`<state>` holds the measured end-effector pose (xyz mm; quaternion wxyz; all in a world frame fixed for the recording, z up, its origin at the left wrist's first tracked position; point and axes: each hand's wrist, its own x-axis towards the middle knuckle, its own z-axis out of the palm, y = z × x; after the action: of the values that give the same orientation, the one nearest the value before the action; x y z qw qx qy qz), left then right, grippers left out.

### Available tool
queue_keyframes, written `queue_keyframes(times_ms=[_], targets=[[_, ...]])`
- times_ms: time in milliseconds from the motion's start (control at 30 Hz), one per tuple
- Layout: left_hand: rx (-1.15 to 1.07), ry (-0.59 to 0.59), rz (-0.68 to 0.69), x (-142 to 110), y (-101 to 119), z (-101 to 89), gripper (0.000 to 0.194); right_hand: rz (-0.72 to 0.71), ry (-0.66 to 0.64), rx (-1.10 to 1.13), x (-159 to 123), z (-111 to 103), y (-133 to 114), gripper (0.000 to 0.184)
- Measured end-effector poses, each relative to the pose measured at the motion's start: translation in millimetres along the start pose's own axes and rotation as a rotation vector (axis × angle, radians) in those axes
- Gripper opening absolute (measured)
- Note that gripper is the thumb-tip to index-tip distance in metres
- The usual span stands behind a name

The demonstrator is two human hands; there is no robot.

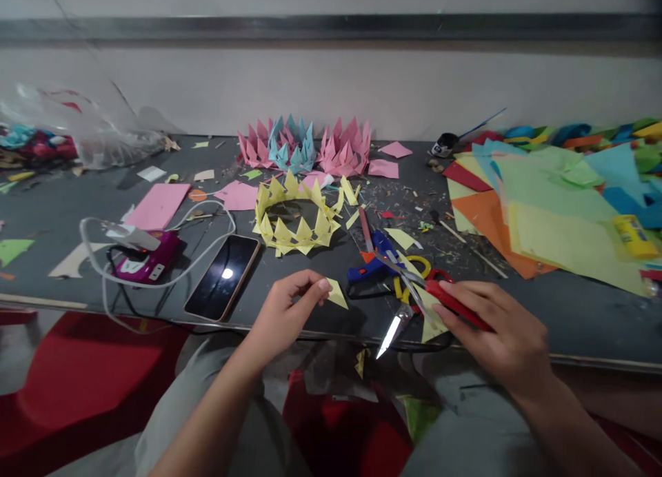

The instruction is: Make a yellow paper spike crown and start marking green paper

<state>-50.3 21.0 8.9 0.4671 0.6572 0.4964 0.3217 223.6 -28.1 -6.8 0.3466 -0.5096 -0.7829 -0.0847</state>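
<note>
Between the thumb and fingers of my left hand (292,301) is a small piece of yellow paper (338,294). My right hand (499,332) grips red-handled scissors (458,305), their blades apart and pointing left over the table. Under and beside them lie a blue glue gun (365,272) and a second pair of scissors with yellow handles (398,325), its blade tip sticking out past the table edge. Just beyond my left hand stands a ring of folded yellow paper points (294,239), like a crown.
A phone (223,277) lies left of my left hand, near a purple power adapter (149,260) with looped white cable. Folded pink (345,146) and blue (292,149) paper pieces stand at the back. Coloured sheets (558,215) and a glue stick (635,236) lie right. Paper scraps litter the dark table.
</note>
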Motion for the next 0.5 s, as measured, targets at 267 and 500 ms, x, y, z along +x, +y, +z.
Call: queue_keyframes(times_ms=[267, 500], targets=[[-0.011, 0.028, -0.064, 2, -2, 4.6, 0.021, -0.023, 0.020, -0.169, -1, 0, 12, 0.028], [0.074, 0.004, 0.008, 2, 1, 6.5, 0.036, 0.659, 0.097, 0.163, 8, -6, 65, 0.031]])
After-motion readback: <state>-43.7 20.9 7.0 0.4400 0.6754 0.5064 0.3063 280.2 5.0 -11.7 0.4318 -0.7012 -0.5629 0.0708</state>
